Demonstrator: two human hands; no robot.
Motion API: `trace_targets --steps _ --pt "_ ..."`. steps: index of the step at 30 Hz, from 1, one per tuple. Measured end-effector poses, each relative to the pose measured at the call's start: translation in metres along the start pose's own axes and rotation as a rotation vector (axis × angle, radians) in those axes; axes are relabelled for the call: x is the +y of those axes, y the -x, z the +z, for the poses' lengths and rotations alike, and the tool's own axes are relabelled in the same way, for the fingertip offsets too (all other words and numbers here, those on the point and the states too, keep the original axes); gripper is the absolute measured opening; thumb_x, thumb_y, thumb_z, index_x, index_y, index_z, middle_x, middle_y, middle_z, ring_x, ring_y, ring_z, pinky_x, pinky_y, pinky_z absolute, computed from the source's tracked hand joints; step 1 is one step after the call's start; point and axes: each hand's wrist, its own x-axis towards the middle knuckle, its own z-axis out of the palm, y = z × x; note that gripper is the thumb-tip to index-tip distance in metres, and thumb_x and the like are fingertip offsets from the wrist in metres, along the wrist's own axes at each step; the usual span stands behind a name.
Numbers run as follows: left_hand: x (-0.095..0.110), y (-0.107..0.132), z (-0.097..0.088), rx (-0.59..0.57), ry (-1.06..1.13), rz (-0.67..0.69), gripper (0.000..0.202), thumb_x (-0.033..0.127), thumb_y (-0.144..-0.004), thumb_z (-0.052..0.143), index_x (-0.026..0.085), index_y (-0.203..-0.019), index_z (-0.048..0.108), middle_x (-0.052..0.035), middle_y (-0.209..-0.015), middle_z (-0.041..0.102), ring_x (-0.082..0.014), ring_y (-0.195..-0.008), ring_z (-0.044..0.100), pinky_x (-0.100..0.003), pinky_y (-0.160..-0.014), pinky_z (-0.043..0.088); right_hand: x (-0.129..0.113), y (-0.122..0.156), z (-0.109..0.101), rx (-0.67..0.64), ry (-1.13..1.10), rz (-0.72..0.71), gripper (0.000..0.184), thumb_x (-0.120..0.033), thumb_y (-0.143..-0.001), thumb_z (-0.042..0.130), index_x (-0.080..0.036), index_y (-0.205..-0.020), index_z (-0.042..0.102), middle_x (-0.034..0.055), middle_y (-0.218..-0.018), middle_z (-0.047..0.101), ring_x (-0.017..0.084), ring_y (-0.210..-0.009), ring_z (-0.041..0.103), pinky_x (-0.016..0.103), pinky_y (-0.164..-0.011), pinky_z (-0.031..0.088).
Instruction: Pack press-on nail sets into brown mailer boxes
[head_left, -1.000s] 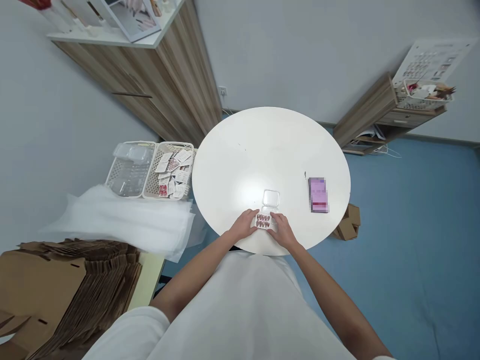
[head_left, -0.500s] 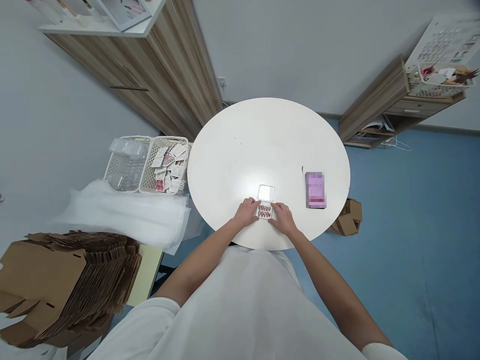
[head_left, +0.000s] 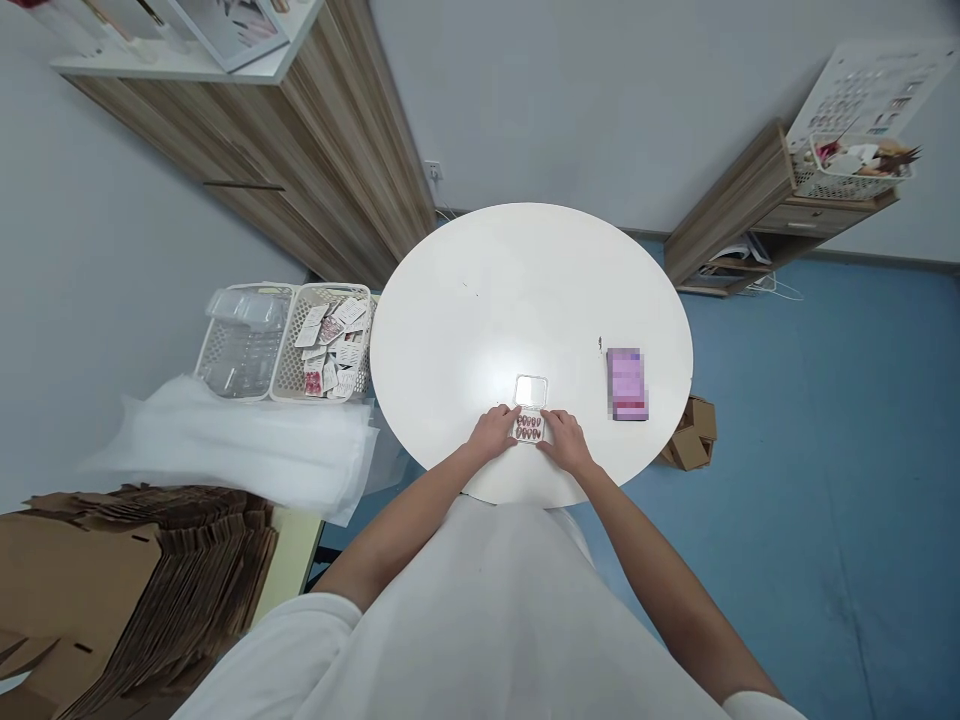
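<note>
On the near part of the white table, an open clear case is held.

Its left side is gripped by the left hand and its right side by the right hand, thumbs and fingers pressed against the edges; two rows of reddish nail-shaped pieces are held inside, the lid is opened away from the body, and a blurred purple item is placed well apart to the right.

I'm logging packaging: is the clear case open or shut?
The case is open: its lid sits beyond the nails, not over them.
</note>
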Motion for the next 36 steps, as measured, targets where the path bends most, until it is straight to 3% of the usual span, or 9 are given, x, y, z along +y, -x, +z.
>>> trace_targets --steps 6,10,17,22,26,31,36 --pt "0.001 0.002 -0.001 -0.006 0.07 -0.031 0.07 0.026 -0.069 0.06 0.023 -0.128 0.022 -0.0086 -0.113 0.045 -0.0229 -0.103 0.044 -0.032 -0.08 0.037 -0.002 0.001 0.0 0.009 0.015 0.002 0.064 -0.028 -0.066 0.058 -0.023 -0.125 0.033 0.0082 -0.114 0.044 0.025 -0.101 0.041 0.038 -0.082 0.036" --pt "0.002 0.008 0.002 0.042 0.23 -0.056 0.074 0.024 -0.065 0.062 0.021 -0.128 0.023 -0.009 -0.115 0.045 -0.0234 -0.107 0.042 -0.034 -0.085 0.036 -0.003 0.004 0.001 0.017 -0.086 0.043 0.068 -0.027 -0.065 0.058 -0.022 -0.127 0.03 0.0085 -0.115 0.045 0.025 -0.104 0.041 0.038 -0.084 0.037" --pt "0.004 0.02 0.019 0.112 0.64 -0.298 0.046 0.025 -0.069 0.057 0.017 -0.112 0.043 -0.0069 -0.104 0.052 -0.0138 -0.086 0.054 -0.025 -0.074 0.044 -0.001 0.007 0.014 0.076 -0.633 0.294 0.048 -0.024 -0.071 0.043 -0.018 -0.118 0.041 0.0051 -0.095 0.055 0.015 -0.076 0.056 0.033 -0.074 0.046" --pt "0.009 0.023 0.026 0.152 0.832 -0.299 0.031 0.022 -0.071 0.057 0.018 -0.101 0.053 -0.003 -0.094 0.056 -0.0119 -0.078 0.054 -0.026 -0.072 0.044 -0.007 0.003 0.018 0.105 -0.719 0.331 0.042 -0.022 -0.066 0.045 -0.017 -0.107 0.048 0.0017 -0.08 0.057 0.012 -0.063 0.056 0.03 -0.064 0.047" --pt "0.015 0.028 0.026 0.272 1.087 -0.386 0.041 0.024 -0.073 0.057 0.015 -0.112 0.048 -0.0046 -0.091 0.056 -0.0101 -0.073 0.053 -0.025 -0.069 0.045 -0.013 0.006 0.01 0.075 -0.834 0.344 0.04 -0.025 -0.066 0.046 -0.017 -0.105 0.046 0.0019 -0.08 0.056 0.011 -0.058 0.053 0.026 -0.054 0.045" --pt "0.023 0.042 0.021 0.274 1.316 -0.398 0.037 0.03 -0.075 0.054 0.016 -0.109 0.053 -0.0032 -0.082 0.058 -0.0096 -0.072 0.053 -0.025 -0.069 0.045 -0.019 0.021 -0.007 0.035 -1.137 0.282 0.039 -0.026 -0.063 0.054 -0.02 -0.101 0.047 0.0026 -0.086 0.054 0.01 -0.062 0.052 0.024 -0.057 0.043" --pt "0.029 0.055 0.017 0.291 1.471 -0.379 0.038 0.035 -0.07 0.06 0.018 -0.104 0.057 -0.0058 -0.092 0.059 -0.0126 -0.082 0.054 -0.026 -0.071 0.044 -0.023 0.039 -0.019 0.0 -1.333 0.238 0.044 -0.026 -0.059 0.062 -0.022 -0.101 0.05 0.0002 -0.083 0.054 0.009 -0.062 0.05 0.027 -0.062 0.042"
